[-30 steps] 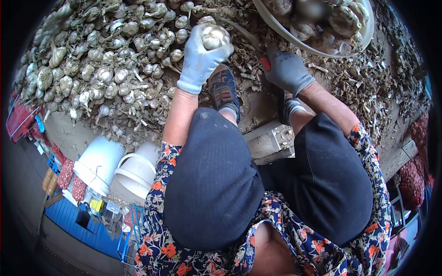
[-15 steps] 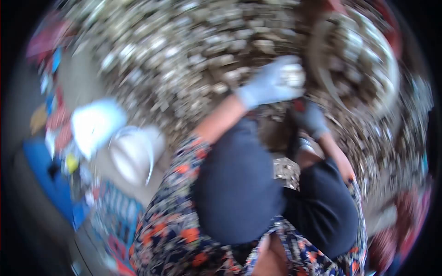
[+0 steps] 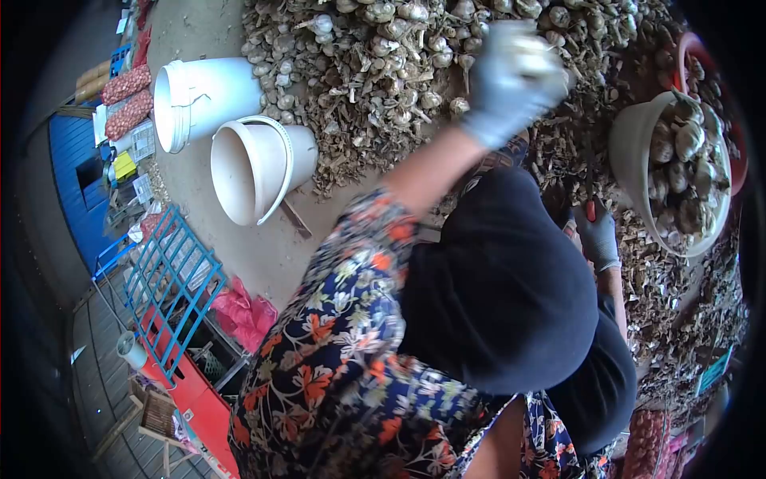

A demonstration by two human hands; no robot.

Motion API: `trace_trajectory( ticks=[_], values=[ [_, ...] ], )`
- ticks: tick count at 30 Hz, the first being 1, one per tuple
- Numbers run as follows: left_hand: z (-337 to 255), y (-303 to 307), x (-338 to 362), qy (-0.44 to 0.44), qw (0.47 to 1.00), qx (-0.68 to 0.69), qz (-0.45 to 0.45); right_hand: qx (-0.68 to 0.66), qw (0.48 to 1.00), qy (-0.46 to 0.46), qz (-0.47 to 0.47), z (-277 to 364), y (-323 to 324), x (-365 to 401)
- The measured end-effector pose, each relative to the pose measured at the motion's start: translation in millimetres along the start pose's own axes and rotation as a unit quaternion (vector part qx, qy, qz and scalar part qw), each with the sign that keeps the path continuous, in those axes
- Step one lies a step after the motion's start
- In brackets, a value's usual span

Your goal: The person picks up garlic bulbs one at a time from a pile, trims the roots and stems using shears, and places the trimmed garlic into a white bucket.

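Observation:
My left hand (image 3: 515,84), in a pale grey glove, is raised over the garlic pile (image 3: 399,60). Its fingers are closed round pale garlic (image 3: 538,60), blurred by motion. Lower and to the right, beside my knee, my gloved right hand (image 3: 598,237) grips a knife by its red handle (image 3: 590,211); a thin dark blade seems to point away from me. Right of both hands stands a white bucket (image 3: 626,152) holding several garlic bulbs (image 3: 688,142) with short stems.
Two white buckets (image 3: 215,96) (image 3: 299,160) lie tipped at the left. A red container (image 3: 738,160) is behind the garlic bucket. Dry stalks and trimmings (image 3: 658,279) cover ground at the right. A blue metal rack (image 3: 171,279), pink bags (image 3: 243,315) and filled net sacks (image 3: 128,116) are farther left.
The view has swung and sharpened, so the buckets and floor appear shifted. My left hand with the garlic is now farther from my right hand, out over the pile.

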State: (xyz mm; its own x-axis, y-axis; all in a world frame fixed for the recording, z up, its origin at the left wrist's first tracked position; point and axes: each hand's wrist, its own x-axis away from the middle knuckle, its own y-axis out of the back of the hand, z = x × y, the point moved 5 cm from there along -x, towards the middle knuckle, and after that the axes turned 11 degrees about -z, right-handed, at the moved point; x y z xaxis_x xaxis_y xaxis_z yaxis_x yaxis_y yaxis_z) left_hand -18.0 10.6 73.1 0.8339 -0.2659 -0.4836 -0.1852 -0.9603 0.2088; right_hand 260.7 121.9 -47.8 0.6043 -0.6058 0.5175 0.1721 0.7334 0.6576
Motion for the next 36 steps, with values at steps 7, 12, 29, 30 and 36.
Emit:
trace_trajectory(
  ticks=[7,12,29,30,36],
  values=[
    [104,423,-3,0.037,0.886,-0.454,-0.09,0.03,0.999,0.038,0.001,8,15,22],
    [87,554,27,0.238,0.654,-0.622,-0.358,0.016,0.998,-0.055,0.031,2,11,25],
    [160,531,43,0.28,0.718,-0.557,-0.31,0.069,0.986,-0.15,0.034,-36,-9,-23],
    [143,514,37,0.215,0.695,-0.61,-0.314,0.068,0.985,-0.152,0.035,-36,-5,-23],
    [103,379,25,0.123,0.937,-0.29,-0.149,0.063,0.986,-0.145,0.054,-19,21,-31]
  ],
)
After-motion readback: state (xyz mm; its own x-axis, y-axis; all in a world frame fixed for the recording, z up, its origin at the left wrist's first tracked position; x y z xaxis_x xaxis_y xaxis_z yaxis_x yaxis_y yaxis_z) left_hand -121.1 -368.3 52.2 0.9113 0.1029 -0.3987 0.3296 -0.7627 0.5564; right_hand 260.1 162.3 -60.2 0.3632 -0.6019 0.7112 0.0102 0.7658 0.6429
